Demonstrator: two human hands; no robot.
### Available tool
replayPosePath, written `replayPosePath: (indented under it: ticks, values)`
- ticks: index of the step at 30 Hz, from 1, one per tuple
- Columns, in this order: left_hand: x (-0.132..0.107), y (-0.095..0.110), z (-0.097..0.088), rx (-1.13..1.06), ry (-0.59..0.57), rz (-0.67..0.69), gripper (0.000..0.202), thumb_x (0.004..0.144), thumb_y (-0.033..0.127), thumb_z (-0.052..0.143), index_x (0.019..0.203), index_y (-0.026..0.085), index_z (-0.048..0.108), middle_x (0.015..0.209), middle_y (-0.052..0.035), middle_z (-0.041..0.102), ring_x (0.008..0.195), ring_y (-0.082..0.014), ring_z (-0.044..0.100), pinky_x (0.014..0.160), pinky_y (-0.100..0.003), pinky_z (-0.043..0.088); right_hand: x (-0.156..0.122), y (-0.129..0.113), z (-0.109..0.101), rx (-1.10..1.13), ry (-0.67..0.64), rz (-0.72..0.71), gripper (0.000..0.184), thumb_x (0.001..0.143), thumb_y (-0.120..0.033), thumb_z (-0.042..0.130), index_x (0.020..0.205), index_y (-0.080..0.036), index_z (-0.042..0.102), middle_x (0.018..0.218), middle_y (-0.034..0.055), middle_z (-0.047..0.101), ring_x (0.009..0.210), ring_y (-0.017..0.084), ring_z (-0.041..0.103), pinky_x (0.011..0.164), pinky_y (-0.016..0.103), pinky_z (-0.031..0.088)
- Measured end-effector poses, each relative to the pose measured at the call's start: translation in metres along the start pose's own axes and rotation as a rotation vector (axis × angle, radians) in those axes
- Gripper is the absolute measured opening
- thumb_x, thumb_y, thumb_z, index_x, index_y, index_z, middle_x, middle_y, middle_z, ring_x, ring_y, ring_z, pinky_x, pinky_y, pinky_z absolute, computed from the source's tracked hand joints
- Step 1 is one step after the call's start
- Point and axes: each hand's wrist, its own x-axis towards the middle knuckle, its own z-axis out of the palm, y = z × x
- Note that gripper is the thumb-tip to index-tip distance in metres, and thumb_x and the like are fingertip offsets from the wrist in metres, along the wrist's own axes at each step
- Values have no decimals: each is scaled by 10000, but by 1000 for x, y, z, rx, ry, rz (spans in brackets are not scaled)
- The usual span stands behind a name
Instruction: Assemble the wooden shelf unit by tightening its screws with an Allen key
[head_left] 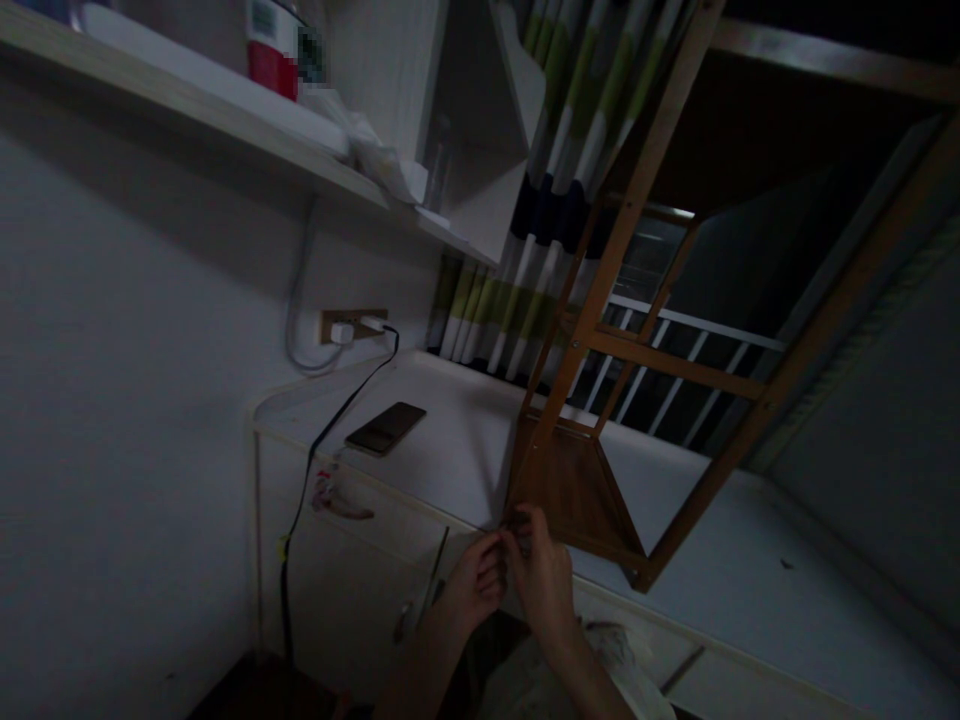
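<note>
In the dim head view my left hand (474, 582) and my right hand (541, 578) meet at the near bottom corner of a wooden shelf rack (577, 490) that stands on a white desk (457, 450). Both hands have their fingers curled and pinched together around a small dark thing at that corner. The thing is too small and dark to name. The rack's slanted wooden posts rise up and to the right from the hands.
A dark phone (385, 428) lies on the desk left of the rack. A black cable (330, 430) runs from a wall socket (352, 326) down the desk's front. A wall shelf (225, 110) holds a red-and-white container (274, 45). Striped curtain (540, 200) hangs behind.
</note>
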Motion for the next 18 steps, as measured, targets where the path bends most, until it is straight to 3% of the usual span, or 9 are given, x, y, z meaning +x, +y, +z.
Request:
replayPosePath:
  ticks: [4, 10, 14, 18]
  values:
    - [-5, 1, 5, -142, -13, -25, 186, 797, 181, 456, 615, 143, 471, 317, 107, 227, 245, -2, 141, 275, -124, 79, -6, 4, 0, 43, 34, -25, 257, 834, -319, 410, 1018, -170, 510, 778, 30, 662, 650, 144, 625, 587, 224, 445]
    - [-10, 2, 11, -215, -16, -45, 218, 784, 177, 489, 573, 146, 445, 321, 102, 242, 245, 2, 155, 270, -117, 76, -13, 10, 1, 3, 63, -100, 241, 855, -247, 373, 893, -185, 603, 832, 45, 650, 714, 137, 610, 642, 221, 446]
    - [-10, 3, 8, -230, -63, -86, 165, 793, 185, 482, 639, 129, 505, 326, 101, 239, 254, 2, 151, 268, -114, 90, -13, 16, -2, -119, 130, -158, 213, 836, -256, 434, 899, -227, 635, 793, 38, 607, 715, 141, 586, 642, 231, 446]
    - [-11, 5, 7, -226, -114, -105, 156, 802, 188, 469, 693, 106, 545, 331, 95, 241, 264, 2, 145, 266, -116, 99, -14, 22, -3, -298, 173, -195, 211, 806, -208, 486, 939, -276, 635, 813, 36, 565, 685, 143, 577, 534, 215, 435]
